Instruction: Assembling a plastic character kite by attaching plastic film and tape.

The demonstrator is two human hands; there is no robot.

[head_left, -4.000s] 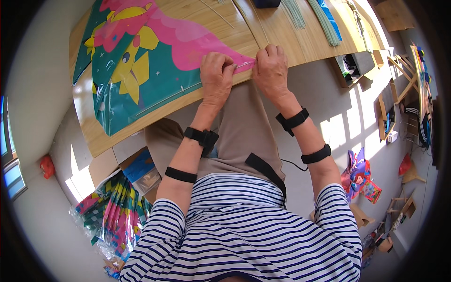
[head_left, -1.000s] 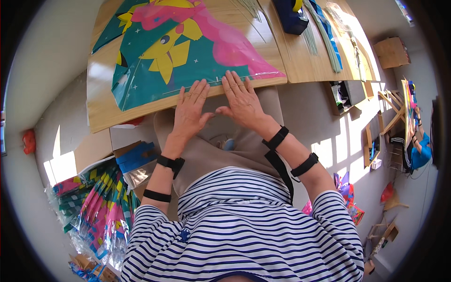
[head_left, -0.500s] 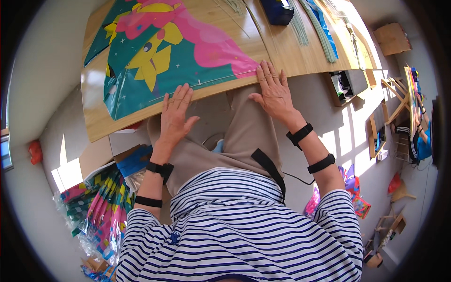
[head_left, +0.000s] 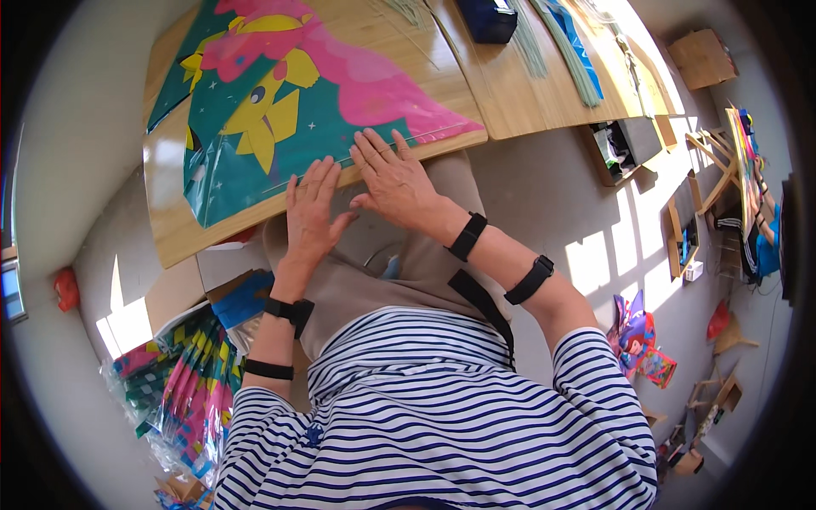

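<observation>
A thin printed plastic sheet point(head_left: 327, 140) in teal, pink and yellow, much like a kite sail, lies spread on the wooden table point(head_left: 416, 64). A pale slim rod point(head_left: 429, 136) runs along its near edge. My left hand point(head_left: 312, 211) rests with outstretched fingers on that edge, palm down. Right beside it, my right hand point(head_left: 396, 181) lies flat too, its fingertips pressing on the sheet near the rod. Neither hand grips anything. What lies under the fingers is hidden.
A dark blue box point(head_left: 486, 20) and bundles of pale thin rods point(head_left: 568, 55) occupy the table's far right. Folded colourful plastic sheets point(head_left: 183, 382) are heaped at lower left. An open carton point(head_left: 614, 153) stands below the table's right side. Another person's arm point(head_left: 767, 223) shows at far right.
My right hand has slid left along the sheet's near edge, from the pink corner to beside my left hand. The left hand has stayed nearly in place.
</observation>
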